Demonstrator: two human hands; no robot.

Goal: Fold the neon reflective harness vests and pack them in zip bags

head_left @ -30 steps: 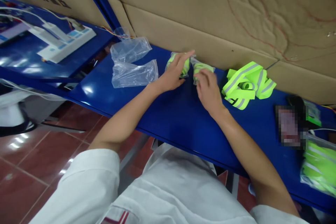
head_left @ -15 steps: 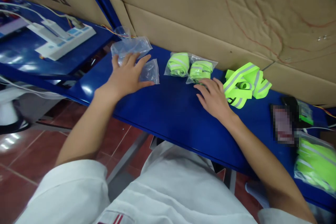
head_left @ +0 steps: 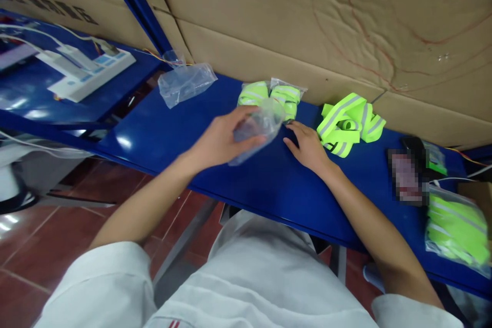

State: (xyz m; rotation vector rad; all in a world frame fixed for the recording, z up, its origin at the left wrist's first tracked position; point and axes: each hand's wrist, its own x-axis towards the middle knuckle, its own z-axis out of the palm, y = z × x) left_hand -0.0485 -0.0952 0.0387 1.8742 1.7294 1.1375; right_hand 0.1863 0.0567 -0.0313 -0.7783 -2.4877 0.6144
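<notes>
My left hand (head_left: 226, 136) is closed on a small clear plastic bag (head_left: 255, 130), slightly blurred, above the middle of the blue table. The bag partly covers two bagged rolls of neon yellow reflective strap, the left roll (head_left: 252, 93) and the right roll (head_left: 286, 96). My right hand (head_left: 307, 148) rests by the lower edge of the right roll, thumb and fingers apart, with nothing seen in its grasp. Beside it lies a loose heap of the same yellow strap (head_left: 348, 125) with a grey stripe. Another clear bag (head_left: 186, 83) lies flat at the left.
A cardboard panel (head_left: 246, 36) stands along the back of the blue table (head_left: 269, 189). A white power strip (head_left: 92, 74) with plugs sits at far left. At right are a phone-like blurred item (head_left: 407, 177), a black object (head_left: 414, 144) and a larger bag of yellow straps (head_left: 457, 228).
My left hand has picked up the nearer clear bag and carried it right, in front of the bagged rolls. My right hand stays near the right roll. The view has shifted slightly.
</notes>
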